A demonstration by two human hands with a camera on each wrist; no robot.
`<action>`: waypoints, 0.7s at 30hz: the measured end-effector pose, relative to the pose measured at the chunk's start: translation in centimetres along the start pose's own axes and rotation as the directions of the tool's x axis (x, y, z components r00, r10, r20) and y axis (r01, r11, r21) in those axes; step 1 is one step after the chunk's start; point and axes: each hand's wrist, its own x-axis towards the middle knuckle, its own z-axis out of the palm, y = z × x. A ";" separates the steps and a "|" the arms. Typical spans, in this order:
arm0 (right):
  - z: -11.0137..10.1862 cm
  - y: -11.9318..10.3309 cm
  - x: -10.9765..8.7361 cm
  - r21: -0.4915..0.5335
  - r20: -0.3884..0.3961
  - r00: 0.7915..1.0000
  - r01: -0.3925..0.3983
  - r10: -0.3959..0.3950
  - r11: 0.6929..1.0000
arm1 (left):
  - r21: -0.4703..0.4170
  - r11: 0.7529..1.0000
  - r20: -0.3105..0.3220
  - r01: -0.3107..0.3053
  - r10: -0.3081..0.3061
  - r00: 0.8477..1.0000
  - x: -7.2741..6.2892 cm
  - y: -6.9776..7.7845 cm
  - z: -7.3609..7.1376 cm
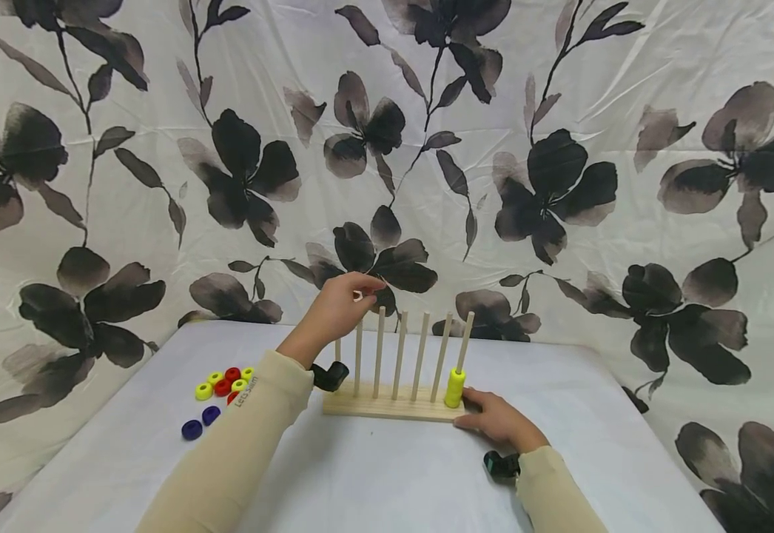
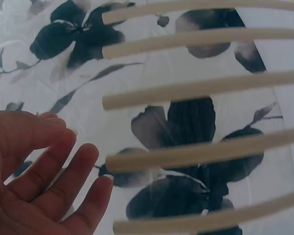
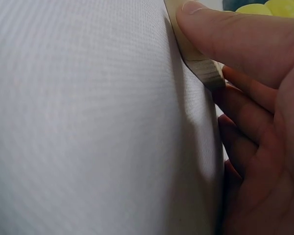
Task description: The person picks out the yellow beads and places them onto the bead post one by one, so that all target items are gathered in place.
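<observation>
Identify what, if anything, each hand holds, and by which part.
Right hand: pale rectangular wooden base, by its right end. Left hand: cannot be told.

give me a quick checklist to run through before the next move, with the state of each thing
1. Wooden base steadied: ok, the right hand grips its right end.
2. Yellow rings on the rightmost peg: ok, stacked at its foot.
3. Left hand holding a ring: not ok, none shows at its fingers.
4. Loose rings all in plain sight: not ok, the left sleeve partly covers a red one.
5. Leftmost peg bare: cannot tell, the black wrist device hides its foot.
</observation>
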 end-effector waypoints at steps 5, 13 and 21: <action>-0.2 0.0 0.0 0.001 0.002 1.000 0.005 -0.005 1.000 | 0.032 0.999 -0.012 0.031 -0.031 0.999 -0.7 -1.3 -1.3; -0.1 0.1 0.0 0.018 -0.004 1.000 0.001 -0.001 1.000 | 0.084 0.994 -0.030 0.071 -0.069 0.997 -2.0 -3.2 -3.0; 0.1 0.0 0.0 0.028 -0.002 1.000 -0.003 0.003 1.000 | 0.135 0.983 -0.035 0.121 -0.117 0.992 -3.7 -6.0 -4.5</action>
